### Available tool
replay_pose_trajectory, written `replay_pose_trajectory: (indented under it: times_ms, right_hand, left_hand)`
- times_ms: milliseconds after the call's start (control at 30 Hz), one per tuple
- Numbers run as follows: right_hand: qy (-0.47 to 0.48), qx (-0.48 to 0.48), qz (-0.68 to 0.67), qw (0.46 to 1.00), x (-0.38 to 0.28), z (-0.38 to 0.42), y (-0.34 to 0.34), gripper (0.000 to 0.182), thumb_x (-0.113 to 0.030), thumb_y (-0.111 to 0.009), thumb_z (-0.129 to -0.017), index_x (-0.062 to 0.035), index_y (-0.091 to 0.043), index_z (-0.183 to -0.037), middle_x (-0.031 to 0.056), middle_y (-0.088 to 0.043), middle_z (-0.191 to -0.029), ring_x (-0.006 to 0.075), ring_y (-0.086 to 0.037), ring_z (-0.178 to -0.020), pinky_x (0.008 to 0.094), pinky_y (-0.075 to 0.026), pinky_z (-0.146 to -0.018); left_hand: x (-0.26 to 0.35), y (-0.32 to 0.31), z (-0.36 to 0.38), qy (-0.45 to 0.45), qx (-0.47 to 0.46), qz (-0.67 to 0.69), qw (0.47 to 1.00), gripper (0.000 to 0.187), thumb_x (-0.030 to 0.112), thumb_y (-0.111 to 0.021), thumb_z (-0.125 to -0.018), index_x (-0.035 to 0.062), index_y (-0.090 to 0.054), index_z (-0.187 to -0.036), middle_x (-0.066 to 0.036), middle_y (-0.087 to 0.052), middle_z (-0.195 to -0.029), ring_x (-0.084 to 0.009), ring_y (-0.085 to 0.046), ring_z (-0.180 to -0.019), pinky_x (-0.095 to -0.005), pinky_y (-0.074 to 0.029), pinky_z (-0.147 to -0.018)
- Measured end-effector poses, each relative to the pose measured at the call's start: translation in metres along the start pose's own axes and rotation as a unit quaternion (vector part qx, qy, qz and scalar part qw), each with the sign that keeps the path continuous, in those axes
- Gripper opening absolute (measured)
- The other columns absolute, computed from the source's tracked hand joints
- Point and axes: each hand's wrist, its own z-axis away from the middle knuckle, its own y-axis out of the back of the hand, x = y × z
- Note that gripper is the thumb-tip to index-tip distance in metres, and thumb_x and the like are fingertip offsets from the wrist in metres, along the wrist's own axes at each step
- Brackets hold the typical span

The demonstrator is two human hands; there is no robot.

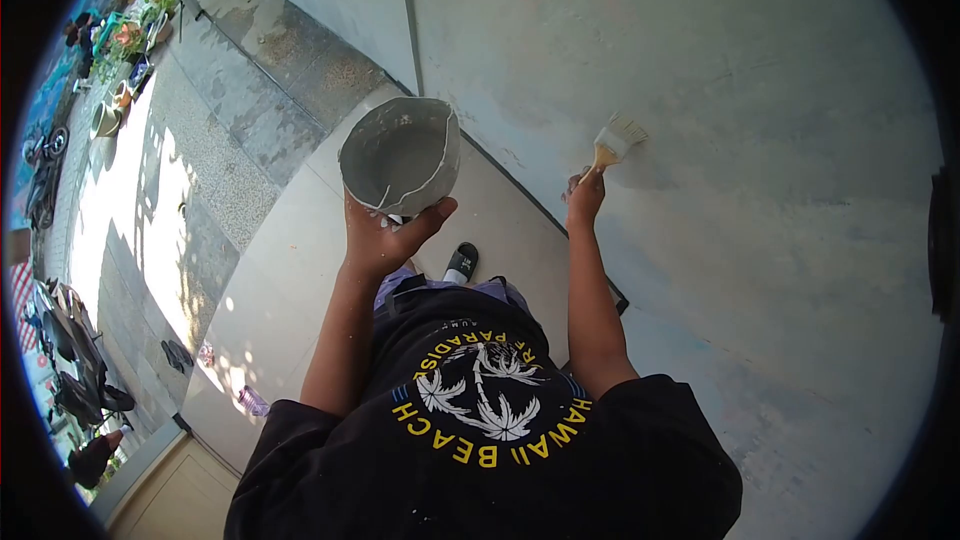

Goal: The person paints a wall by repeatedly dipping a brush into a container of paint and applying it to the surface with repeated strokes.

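Observation:
My left hand (385,232) grips from below a grey, paint-smeared bowl (400,155) with pale grey paint inside, held up in front of my chest. My right hand (585,196) is shut on the wooden handle of a flat paintbrush (614,140), whose light bristles touch the pale grey-blue wall (740,110). A wet, darker patch lies on the wall just right of the bristles. My black T-shirt with a palm print fills the bottom of the view.
A black sandal (461,263) shows on the tiled floor (280,280) below the bowl. The wall's base runs diagonally behind my arms. Far left, motorbikes (75,360) and potted plants (125,40) stand along a sunlit pavement.

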Motion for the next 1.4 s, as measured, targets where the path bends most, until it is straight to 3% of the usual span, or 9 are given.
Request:
replay_pose_trajectory:
  times_ms: [167, 267, 367, 667, 933, 1133, 1167, 1300, 1400]
  right_hand:
    - [0.024, 0.023, 0.091, 0.995, 0.075, -0.055, 0.005, 0.040, -0.044, -0.036, -0.104, -0.0090, -0.045, -0.089, -0.0015, -0.039, -0.060, 0.0098, -0.033, -0.043, 0.0281, -0.029, -0.041]
    - [-0.306, 0.024, 0.062, 0.950, 0.084, -0.063, 0.001, 0.047, -0.051, -0.032, -0.103, -0.0088, -0.043, -0.085, 0.0012, -0.039, -0.060, 0.0158, -0.029, -0.041, 0.0320, -0.024, -0.041]
    - [-0.370, 0.025, 0.021, 0.929, 0.094, -0.092, 0.016, 0.046, -0.051, -0.032, -0.103, -0.0099, -0.042, -0.085, 0.0006, -0.037, -0.059, 0.0146, -0.025, -0.041, 0.0320, -0.022, -0.042]
    - [0.013, -0.005, -0.021, 1.000, -0.112, 0.057, 0.005, 0.040, -0.042, -0.038, -0.105, -0.0088, -0.047, -0.084, -0.0033, -0.031, -0.054, 0.0091, -0.026, -0.042, 0.0279, -0.024, -0.043]
    - [0.393, 0.103, -0.023, 0.913, -0.251, 0.103, -0.018, 0.041, -0.046, -0.037, -0.104, -0.0094, -0.044, -0.087, -0.0021, -0.035, -0.058, 0.0076, -0.027, -0.046, 0.0252, -0.027, -0.045]
    - [0.245, 0.070, 0.045, 0.966, -0.086, -0.002, -0.014, 0.040, -0.043, -0.035, -0.105, -0.0120, -0.038, -0.080, -0.0030, -0.033, -0.057, 0.0072, -0.031, -0.043, 0.0253, -0.025, -0.038]
    - [0.218, 0.078, 0.067, 0.971, -0.059, -0.007, -0.014, 0.036, -0.031, -0.040, -0.105, 0.0014, -0.049, -0.090, -0.0018, -0.036, -0.065, 0.0079, -0.034, -0.053, 0.0240, -0.033, -0.048]
    - [0.189, 0.113, 0.258, 0.941, 0.046, -0.065, 0.001, 0.051, -0.034, -0.037, -0.104, 0.0122, -0.056, -0.116, 0.0264, -0.066, -0.098, 0.0330, -0.061, -0.088, 0.0406, -0.047, -0.080]
    - [0.064, 0.108, 0.247, 0.961, 0.081, -0.070, -0.011, 0.049, -0.036, -0.037, -0.104, 0.0084, -0.057, -0.103, 0.0182, -0.063, -0.082, 0.0274, -0.058, -0.066, 0.0415, -0.047, -0.064]
  left_hand:
    - [0.009, 0.005, 0.002, 0.017, -0.006, 0.001, 1.000, 0.052, 0.016, -0.085, -0.066, -0.0002, -0.063, -0.110, -0.009, -0.068, -0.101, -0.0188, -0.064, -0.094, -0.0325, -0.051, -0.082]
    - [0.006, 0.010, 0.004, -0.005, -0.006, -0.009, 1.000, 0.052, 0.016, -0.085, -0.068, -0.0008, -0.062, -0.112, -0.010, -0.068, -0.103, -0.0189, -0.064, -0.095, -0.0329, -0.051, -0.081]
    - [0.006, 0.011, 0.006, -0.001, 0.003, -0.013, 1.000, 0.052, 0.017, -0.085, -0.067, -0.0005, -0.063, -0.110, -0.010, -0.068, -0.101, -0.0187, -0.065, -0.093, -0.0324, -0.051, -0.081]
    - [0.005, 0.011, 0.002, 0.043, 0.042, 0.027, 0.998, 0.049, 0.017, -0.085, -0.064, -0.0014, -0.065, -0.104, -0.009, -0.069, -0.096, -0.0182, -0.064, -0.087, -0.0316, -0.051, -0.079]
    - [-0.001, 0.007, -0.007, 0.022, -0.026, 0.005, 0.999, 0.058, 0.017, -0.084, -0.072, -0.0031, -0.057, -0.119, -0.012, -0.065, -0.108, -0.0199, -0.063, -0.097, -0.0341, -0.052, -0.083]
    - [0.006, 0.000, -0.007, 0.039, 0.026, 0.031, 0.998, 0.045, 0.017, -0.084, -0.064, -0.0006, -0.066, -0.102, -0.007, -0.069, -0.091, -0.0170, -0.064, -0.084, -0.0315, -0.051, -0.076]
    - [0.003, 0.000, -0.007, 0.042, 0.026, 0.028, 0.998, 0.045, 0.017, -0.084, -0.064, -0.0006, -0.066, -0.102, -0.007, -0.069, -0.091, -0.0169, -0.064, -0.083, -0.0315, -0.051, -0.075]
    - [-0.002, 0.001, -0.007, 0.024, 0.027, 0.017, 0.999, 0.044, 0.017, -0.084, -0.065, -0.0006, -0.066, -0.101, -0.007, -0.069, -0.092, -0.0172, -0.064, -0.084, -0.0315, -0.051, -0.076]
    - [-0.008, 0.000, -0.002, 0.030, 0.047, 0.051, 0.997, 0.043, 0.017, -0.084, -0.065, -0.0006, -0.066, -0.100, -0.008, -0.069, -0.094, -0.0174, -0.064, -0.084, -0.0316, -0.051, -0.077]
